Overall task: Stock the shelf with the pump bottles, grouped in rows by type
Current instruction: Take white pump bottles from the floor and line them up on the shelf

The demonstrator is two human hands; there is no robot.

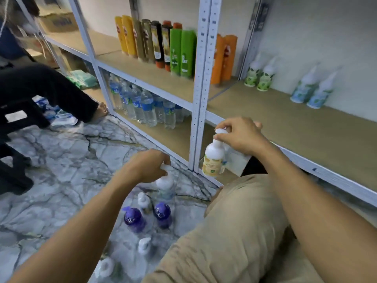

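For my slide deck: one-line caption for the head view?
Right hand holds a yellow-label pump bottle by its pump near the shelf; left hand grips a second bottle.

Shelf (285,129) front bare; pump bottles (312,92) line rear; post (201,94) bounds left.

Person's right grip (240,137) pinches pump head of white btl w/ yellow label (213,161), held up at front edge of the shelf (285,127). The left grip (149,164) holds pump top of white btl w/ pale blue label (165,187); lifted or standing on the marble floor (61,160), can't tell. Near it on floor: two purple btls (133,218) & three white-pump btls (143,245). On shelf: green-label pair (259,75) & blue-label pair (312,89), well apart.
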